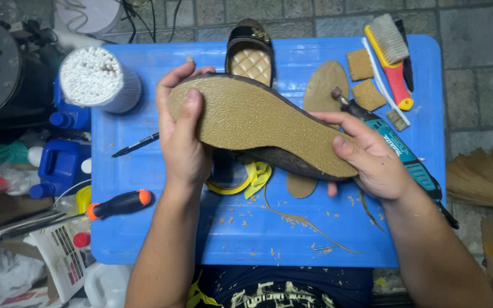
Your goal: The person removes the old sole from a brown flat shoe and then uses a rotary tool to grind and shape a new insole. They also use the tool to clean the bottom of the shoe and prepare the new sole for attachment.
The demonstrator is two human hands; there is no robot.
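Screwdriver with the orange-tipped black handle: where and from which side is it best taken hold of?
Probably by the thick black handle of the screwdriver, from above with the left hand. It lies flat on the blue board at its left edge, handle on the board, shaft pointing off into clutter.

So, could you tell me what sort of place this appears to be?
Probably a small shoe-repair workspace. Both hands hold a shoe sole-up over a blue plastic board strewn with trimmings, with a rotary tool, a brush and a second shoe nearby.

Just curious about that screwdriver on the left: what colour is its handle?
Black with an orange tip and collar, seen in the head view: the screwdriver.
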